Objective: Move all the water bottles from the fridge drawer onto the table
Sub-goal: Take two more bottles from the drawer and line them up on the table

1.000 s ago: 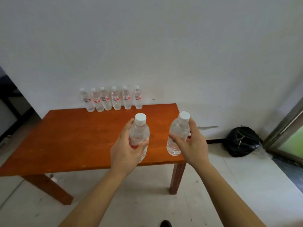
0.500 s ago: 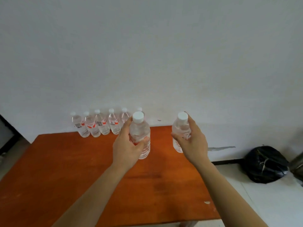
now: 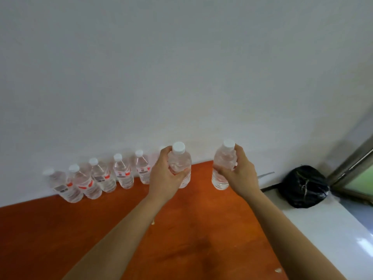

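Observation:
My left hand grips a clear water bottle with a white cap, held upright over the far edge of the orange-brown table. My right hand grips a second bottle, also upright, near the table's far right corner. A row of several water bottles with red labels stands along the wall at the table's back edge, just left of my left hand. One bottle of that row is mostly hidden behind my left hand. The fridge drawer is out of view.
A white wall rises right behind the table. A black plastic bag lies on the floor to the right by a metal door frame. Small white specks sit on the table.
Both hands have carried their bottles forward to the back of the table, level with the row. I have come closer, so the table fills the lower view.

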The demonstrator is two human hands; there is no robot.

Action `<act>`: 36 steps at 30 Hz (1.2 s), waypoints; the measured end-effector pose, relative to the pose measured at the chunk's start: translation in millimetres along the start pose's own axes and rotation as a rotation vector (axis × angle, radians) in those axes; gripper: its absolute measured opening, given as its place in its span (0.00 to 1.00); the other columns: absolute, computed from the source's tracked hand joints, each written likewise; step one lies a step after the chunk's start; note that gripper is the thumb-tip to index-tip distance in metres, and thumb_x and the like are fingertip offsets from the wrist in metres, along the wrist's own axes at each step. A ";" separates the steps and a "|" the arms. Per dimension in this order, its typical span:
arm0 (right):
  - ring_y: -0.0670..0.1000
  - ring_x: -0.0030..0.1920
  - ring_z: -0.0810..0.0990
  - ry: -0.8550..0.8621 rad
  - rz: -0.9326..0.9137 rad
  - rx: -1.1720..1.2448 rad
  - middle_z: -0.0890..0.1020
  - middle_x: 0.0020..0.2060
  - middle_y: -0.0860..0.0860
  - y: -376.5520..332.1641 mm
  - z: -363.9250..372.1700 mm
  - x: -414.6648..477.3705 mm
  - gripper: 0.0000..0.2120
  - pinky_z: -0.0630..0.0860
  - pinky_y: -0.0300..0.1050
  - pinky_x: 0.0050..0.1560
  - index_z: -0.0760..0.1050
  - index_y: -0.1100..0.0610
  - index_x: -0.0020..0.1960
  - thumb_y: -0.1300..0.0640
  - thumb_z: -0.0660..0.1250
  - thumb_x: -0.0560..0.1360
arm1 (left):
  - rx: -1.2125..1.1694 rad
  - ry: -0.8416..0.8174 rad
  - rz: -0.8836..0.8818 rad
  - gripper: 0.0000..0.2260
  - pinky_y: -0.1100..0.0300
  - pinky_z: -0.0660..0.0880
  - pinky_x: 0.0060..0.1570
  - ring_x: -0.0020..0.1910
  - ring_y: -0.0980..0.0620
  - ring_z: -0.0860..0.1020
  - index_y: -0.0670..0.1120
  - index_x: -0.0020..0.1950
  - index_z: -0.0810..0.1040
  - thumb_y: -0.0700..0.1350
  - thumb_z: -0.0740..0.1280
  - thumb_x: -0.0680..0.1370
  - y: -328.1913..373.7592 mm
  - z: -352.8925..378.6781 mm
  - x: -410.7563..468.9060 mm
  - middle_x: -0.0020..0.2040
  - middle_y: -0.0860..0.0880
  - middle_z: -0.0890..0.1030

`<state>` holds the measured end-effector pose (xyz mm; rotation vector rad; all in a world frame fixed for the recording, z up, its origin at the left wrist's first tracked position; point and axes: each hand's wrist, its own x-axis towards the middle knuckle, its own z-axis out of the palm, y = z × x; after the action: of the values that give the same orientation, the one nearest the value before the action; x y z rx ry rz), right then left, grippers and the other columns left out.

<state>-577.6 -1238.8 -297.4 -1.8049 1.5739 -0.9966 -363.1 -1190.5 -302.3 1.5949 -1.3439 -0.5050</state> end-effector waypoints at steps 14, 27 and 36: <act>0.53 0.59 0.74 -0.199 0.112 -0.002 0.72 0.64 0.54 101.5 94.3 145.3 0.36 0.71 0.45 0.55 0.67 0.48 0.72 0.53 0.77 0.68 | 0.146 -0.146 -0.191 0.34 0.52 0.71 0.64 0.64 0.49 0.73 0.51 0.71 0.68 0.44 0.79 0.69 -105.8 117.7 126.2 0.65 0.48 0.74; 0.52 0.66 0.76 -0.468 -0.004 -0.051 0.76 0.68 0.48 140.3 170.0 221.1 0.31 0.76 0.51 0.63 0.64 0.47 0.74 0.54 0.73 0.75 | 0.215 -0.087 -0.283 0.34 0.46 0.70 0.69 0.70 0.47 0.71 0.50 0.72 0.67 0.39 0.78 0.70 -175.6 149.7 174.6 0.70 0.49 0.73; 0.56 0.77 0.58 -0.522 -0.056 -0.114 0.56 0.79 0.54 123.5 155.6 222.9 0.42 0.62 0.52 0.74 0.43 0.52 0.81 0.60 0.67 0.78 | 0.235 -0.163 -0.274 0.36 0.49 0.65 0.73 0.75 0.46 0.66 0.49 0.77 0.62 0.39 0.75 0.74 -154.8 134.5 172.4 0.75 0.46 0.67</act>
<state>-513.4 -1489.9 -445.8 -1.9886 1.2762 -0.4084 -336.1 -1411.3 -451.7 1.9826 -1.3506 -0.6742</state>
